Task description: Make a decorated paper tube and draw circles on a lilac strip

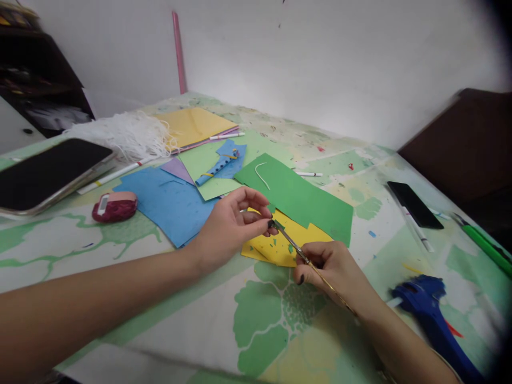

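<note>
My left hand [242,218] pinches a small green paper piece [279,225] between thumb and fingertips. In my right hand [332,266] is a pair of scissors [295,246] with gold handles, its blade tips at the green piece. Below them lies a yellow paper sheet [262,246] scattered with tiny green clippings. A larger green sheet [294,186] with a notched edge lies just beyond, carrying a curved white string [261,175]. Further back, a rolled blue paper tube [218,168] with dark dots and yellow bits rests on light green paper [200,160].
Blue sheets [160,194], a maroon-and-pink object [115,206] and a phone [52,173] lie to the left. Behind are white strings [124,136] and a yellow paper stack [200,125]. At right are a blue glue gun [428,304], a black phone-like slab [416,204] and a green cutter [486,242].
</note>
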{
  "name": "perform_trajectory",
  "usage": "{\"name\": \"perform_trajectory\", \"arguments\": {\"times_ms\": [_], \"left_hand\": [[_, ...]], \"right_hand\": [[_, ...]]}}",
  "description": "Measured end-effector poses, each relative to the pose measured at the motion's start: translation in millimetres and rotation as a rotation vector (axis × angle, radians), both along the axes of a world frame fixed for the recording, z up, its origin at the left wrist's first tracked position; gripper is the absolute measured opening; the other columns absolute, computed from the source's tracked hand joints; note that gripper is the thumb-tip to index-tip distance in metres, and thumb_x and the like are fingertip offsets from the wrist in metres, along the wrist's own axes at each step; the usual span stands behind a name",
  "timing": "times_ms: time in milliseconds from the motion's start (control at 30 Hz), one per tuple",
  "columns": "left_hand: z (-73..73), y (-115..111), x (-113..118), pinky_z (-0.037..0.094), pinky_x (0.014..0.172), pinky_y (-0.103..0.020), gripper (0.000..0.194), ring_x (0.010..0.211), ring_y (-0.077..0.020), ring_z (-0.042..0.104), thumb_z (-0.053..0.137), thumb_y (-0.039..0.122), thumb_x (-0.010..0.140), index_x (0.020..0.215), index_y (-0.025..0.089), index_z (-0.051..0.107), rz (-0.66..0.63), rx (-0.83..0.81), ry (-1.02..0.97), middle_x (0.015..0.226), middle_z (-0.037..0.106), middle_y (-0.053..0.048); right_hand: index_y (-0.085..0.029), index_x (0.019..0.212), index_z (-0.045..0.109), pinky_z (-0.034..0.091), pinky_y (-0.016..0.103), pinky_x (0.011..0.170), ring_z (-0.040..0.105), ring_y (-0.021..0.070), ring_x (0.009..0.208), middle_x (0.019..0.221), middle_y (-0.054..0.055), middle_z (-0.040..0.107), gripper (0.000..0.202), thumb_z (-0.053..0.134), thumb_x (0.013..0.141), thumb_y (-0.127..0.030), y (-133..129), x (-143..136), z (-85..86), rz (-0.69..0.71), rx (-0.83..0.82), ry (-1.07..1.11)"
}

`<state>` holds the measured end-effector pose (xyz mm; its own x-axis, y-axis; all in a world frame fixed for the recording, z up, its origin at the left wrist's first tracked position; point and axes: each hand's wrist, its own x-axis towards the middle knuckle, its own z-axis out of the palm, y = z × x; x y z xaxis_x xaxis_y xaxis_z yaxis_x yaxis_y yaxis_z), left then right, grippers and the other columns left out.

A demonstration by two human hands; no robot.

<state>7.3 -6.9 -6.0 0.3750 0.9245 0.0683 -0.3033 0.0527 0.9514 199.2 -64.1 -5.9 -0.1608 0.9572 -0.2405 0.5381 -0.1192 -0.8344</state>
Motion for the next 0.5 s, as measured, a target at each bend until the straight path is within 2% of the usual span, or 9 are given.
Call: {"name": "perform_trajectory", "arguments": {"times_ms": [233, 500], "left_hand": [[0.4, 0.2, -0.8, 0.056, 0.072, -0.029, 0.025, 0.072, -0.0130, 0.065, 0.069, 0.010, 0.070, 0.086, 0.016, 0.050, 0.003, 0.003, 0.015, 0.080, 0.058, 0.002], [1.7, 0.6, -0.6, 0.056, 0.070, -0.026, 0.024, 0.070, -0.0121, 0.065, 0.067, 0.008, 0.071, 0.086, 0.016, 0.051, -0.005, 0.002, 0.024, 0.079, 0.058, 0.002]], "right_hand": [[-0.017, 0.050, 0.048, 0.013, 0.023, 0.042, 0.022, 0.0068, 0.046, 0.048, -0.007, 0.025, 0.048, 0.070, 0.060, -0.058, 0.2, -0.4, 0.4, -0.002, -0.001, -0.004], [-0.015, 0.051, 0.053, 0.014, 0.024, 0.043, 0.023, 0.0071, 0.047, 0.047, -0.006, 0.027, 0.045, 0.071, 0.061, -0.055, 0.4, -0.8, 0.9, 0.007, 0.001, -0.019]]}}
